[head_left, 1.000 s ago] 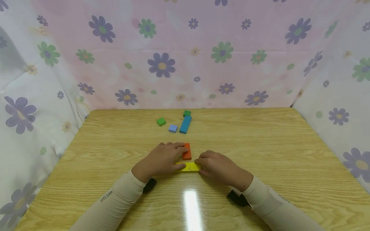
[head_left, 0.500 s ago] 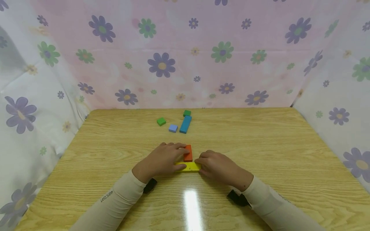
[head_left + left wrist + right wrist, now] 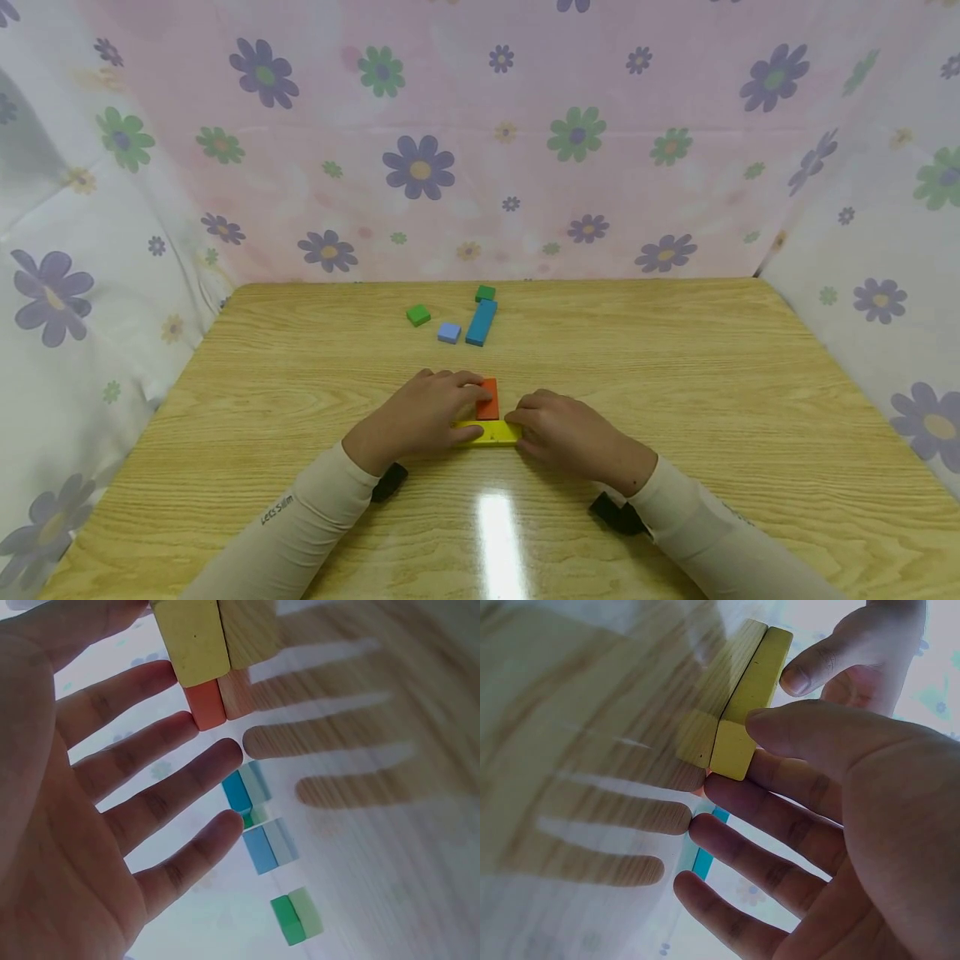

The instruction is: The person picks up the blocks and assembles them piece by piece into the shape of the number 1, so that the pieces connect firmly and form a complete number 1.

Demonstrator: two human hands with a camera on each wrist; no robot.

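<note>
A long yellow block [image 3: 496,433] lies crosswise on the table in front of the person. Beyond it a red block [image 3: 488,402] points away, its near end against or very close to the yellow one's far side. The left hand [image 3: 420,415] rests its thumb on the yellow block's left end. Its index finger lies on the red block, and its fingers [image 3: 124,746] look fairly straight in the left wrist view. The right hand [image 3: 570,435] pinches the yellow block's right end between thumb and index finger; its other fingers [image 3: 757,862] are extended.
Farther back lie a blue block [image 3: 482,323], a dark green block [image 3: 485,293] touching its far end, a small light-blue block [image 3: 449,333] and a bright green block [image 3: 418,315]. A flowered cloth [image 3: 510,167] hangs behind the wooden table [image 3: 675,358].
The red block has slid slightly toward the person and to the right, closing its gap to the yellow block. The left fingers shifted slightly with it; the right hand stayed put.
</note>
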